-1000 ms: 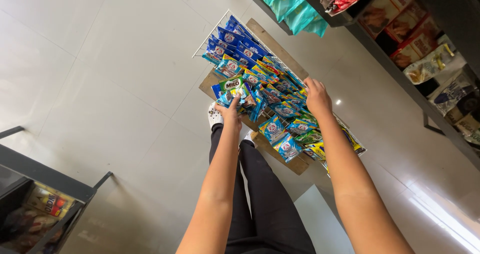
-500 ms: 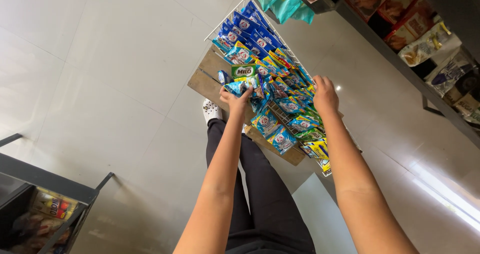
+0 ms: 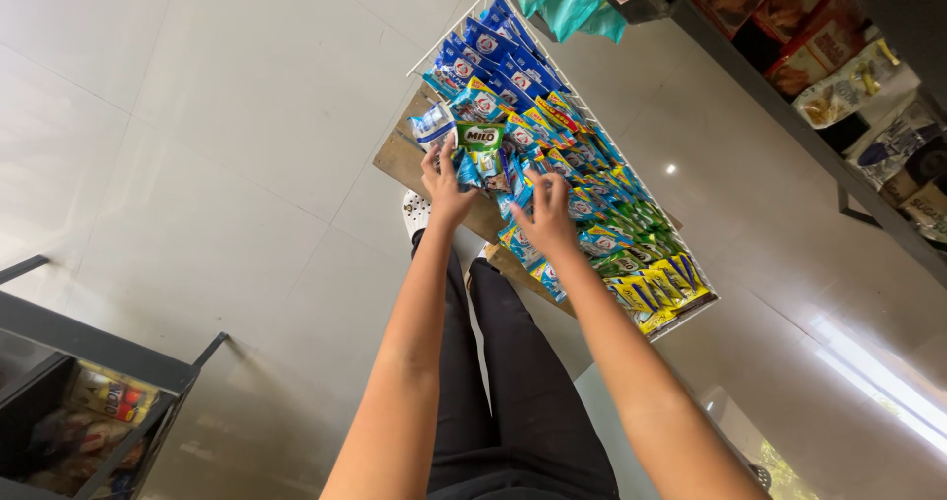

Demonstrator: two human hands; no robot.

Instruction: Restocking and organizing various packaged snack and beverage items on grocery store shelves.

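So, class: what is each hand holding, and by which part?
The left hand pinches a green sachet by its lower edge. The right hand rests on blue sachets; its grip cannot be told.

A white wire rack (image 3: 691, 308) holds rows of sachets (image 3: 592, 204), blue ones beyond the fingers (image 3: 449, 155), yellow ones off to their right. It sits on a wooden pallet (image 3: 400, 155), which lies flat on the pale tiled floor (image 3: 197, 165).
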